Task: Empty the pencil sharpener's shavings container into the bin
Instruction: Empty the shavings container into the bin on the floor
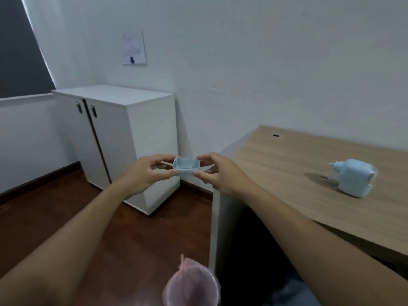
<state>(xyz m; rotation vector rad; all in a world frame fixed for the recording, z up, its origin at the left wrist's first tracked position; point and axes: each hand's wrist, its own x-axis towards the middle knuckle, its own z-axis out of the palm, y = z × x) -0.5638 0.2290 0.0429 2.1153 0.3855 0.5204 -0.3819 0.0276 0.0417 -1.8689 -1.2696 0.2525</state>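
Observation:
I hold the small light-blue shavings container (186, 166) out in front of me, its open side turned toward the camera. My left hand (146, 172) pinches its left end and my right hand (217, 173) pinches its right end. It hangs in the air above the floor, left of the desk. The light-blue pencil sharpener (353, 181) stands on the wooden desk (287, 173) at the right, apart from both hands. The bin (192, 283), lined with a pink bag, stands on the floor at the bottom of the view, below my arms.
A white two-door cabinet (114, 138) stands against the wall behind my hands. The desk's white side panel (218, 228) rises beside the bin. Dark red-brown floor (110, 228) spreads at the left. A paper notice (134, 48) hangs on the wall.

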